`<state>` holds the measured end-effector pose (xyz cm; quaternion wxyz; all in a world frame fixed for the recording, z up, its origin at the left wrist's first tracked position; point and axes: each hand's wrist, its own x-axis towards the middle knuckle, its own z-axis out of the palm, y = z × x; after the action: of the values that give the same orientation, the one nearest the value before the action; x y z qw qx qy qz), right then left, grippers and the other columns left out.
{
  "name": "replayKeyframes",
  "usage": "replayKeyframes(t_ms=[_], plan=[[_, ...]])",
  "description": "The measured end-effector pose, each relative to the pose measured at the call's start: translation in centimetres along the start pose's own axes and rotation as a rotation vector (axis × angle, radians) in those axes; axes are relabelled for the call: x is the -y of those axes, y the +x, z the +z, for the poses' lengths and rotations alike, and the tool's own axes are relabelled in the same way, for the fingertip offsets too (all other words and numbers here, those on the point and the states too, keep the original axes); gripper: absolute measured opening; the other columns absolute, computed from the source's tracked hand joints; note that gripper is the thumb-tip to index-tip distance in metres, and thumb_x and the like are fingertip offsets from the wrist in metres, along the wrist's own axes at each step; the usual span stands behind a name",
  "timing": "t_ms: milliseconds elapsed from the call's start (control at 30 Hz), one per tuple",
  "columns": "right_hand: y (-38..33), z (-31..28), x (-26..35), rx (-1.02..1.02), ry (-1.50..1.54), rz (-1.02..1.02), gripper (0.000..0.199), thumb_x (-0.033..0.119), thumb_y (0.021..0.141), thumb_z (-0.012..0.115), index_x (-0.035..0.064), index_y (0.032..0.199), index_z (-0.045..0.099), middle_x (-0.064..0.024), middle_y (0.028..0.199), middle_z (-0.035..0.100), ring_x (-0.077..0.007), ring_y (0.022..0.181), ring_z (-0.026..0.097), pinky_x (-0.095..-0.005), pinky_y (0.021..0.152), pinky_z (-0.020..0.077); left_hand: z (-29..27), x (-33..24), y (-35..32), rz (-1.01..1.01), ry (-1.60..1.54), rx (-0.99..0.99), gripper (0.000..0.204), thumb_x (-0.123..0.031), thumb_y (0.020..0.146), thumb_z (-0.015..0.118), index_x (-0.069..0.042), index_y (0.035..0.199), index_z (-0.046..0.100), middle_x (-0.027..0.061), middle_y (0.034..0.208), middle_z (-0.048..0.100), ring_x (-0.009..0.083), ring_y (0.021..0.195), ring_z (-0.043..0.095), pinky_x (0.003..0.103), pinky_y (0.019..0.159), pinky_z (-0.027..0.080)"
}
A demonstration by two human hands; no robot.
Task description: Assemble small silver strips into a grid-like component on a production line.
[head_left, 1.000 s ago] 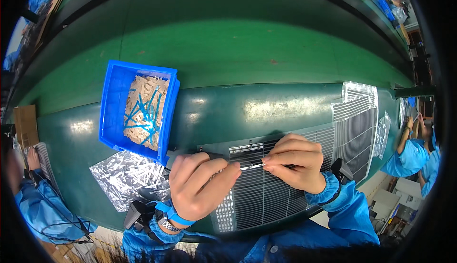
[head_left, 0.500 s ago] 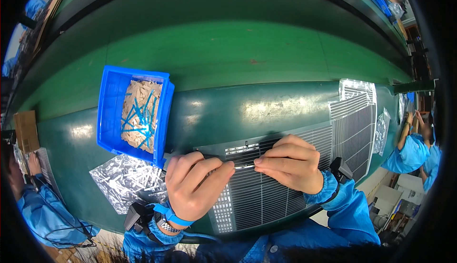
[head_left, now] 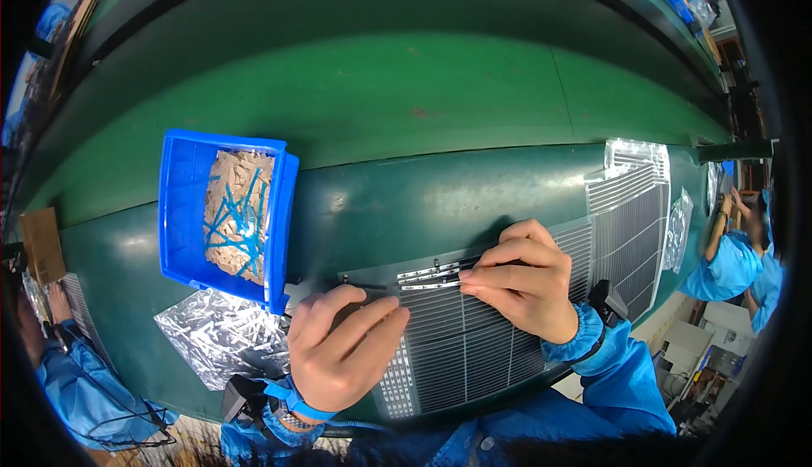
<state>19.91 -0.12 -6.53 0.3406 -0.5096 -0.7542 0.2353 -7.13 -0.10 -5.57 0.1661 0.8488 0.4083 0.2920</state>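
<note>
On the table (head_left: 474,179), the right hand (head_left: 524,285) pinches a thin silvery strip (head_left: 430,274) atop the dark gridded panel (head_left: 474,340), while the left hand (head_left: 338,348) presses flat, holding nothing.

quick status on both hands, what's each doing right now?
Left hand: open, fingers flat, pressing on the dark gridded flexible panel.
Right hand: fingertips pinched on thin silvery strips at the panel's top edge.

Left hand (head_left: 338,353) covers panel's (head_left: 474,344) near-left corner; fingertips' contact with grid unreadable. Right hand (head_left: 520,285) hides strip (head_left: 430,274) end, pinch unclear. Bin (head_left: 182,213) contents too small to identify (tan and blue slivers). Foil sheet (head_left: 211,336) partly under bin.
</note>
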Motion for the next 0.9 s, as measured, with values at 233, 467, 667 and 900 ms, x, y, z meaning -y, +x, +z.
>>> replayKeyframes(t_ms=[233,467,667,900], plan=[[-0.23,-0.07,0.09,0.043,-0.014,0.020,0.031,0.019,0.068,0.096,0.0166,0.098,0.087,0.0033,0.092,0.074,-0.0216,0.088,0.060,-0.0346,0.077,0.0485,-0.32,-0.60,-0.28,-0.096,0.014,0.086,0.021,-0.010,0.069,0.089,-0.013,0.088,0.083,-0.0034,0.099,0.080,0.0240,0.099,0.064,0.038,0.077,0.043],[-0.25,-0.05,0.04,0.060,-0.032,0.021,0.029,0.019,0.069,0.096,0.0165,0.097,0.087,0.0037,0.092,0.075,-0.0205,0.088,0.059,-0.0342,0.077,0.0484,-0.08,-0.34,-0.13,-0.102,-0.014,0.063,0.020,-0.010,0.069,0.089,-0.012,0.088,0.083,-0.0038,0.097,0.080,0.0235,0.097,0.063,0.039,0.079,0.043],[-0.10,0.07,0.09,0.048,-0.028,0.018,0.026,0.019,0.071,0.095,0.0161,0.096,0.087,0.0038,0.092,0.075,-0.0196,0.088,0.060,-0.0332,0.076,0.0488,0.00,-0.21,-0.13,-0.110,-0.038,0.045,0.019,-0.010,0.071,0.089,-0.012,0.088,0.082,-0.0037,0.096,0.080,0.0234,0.097,0.063,0.039,0.080,0.044],[-0.09,0.10,0.21,0.057,-0.032,0.033,0.024,0.019,0.071,0.095,0.0156,0.094,0.087,0.0037,0.090,0.075,-0.0193,0.088,0.061,-0.0332,0.077,0.0487,-0.25,-0.28,-0.04,-0.130,-0.053,0.051,0.019,-0.011,0.072,0.089,-0.012,0.089,0.083,-0.0040,0.096,0.080,0.0230,0.097,0.063,0.039,0.080,0.045]])
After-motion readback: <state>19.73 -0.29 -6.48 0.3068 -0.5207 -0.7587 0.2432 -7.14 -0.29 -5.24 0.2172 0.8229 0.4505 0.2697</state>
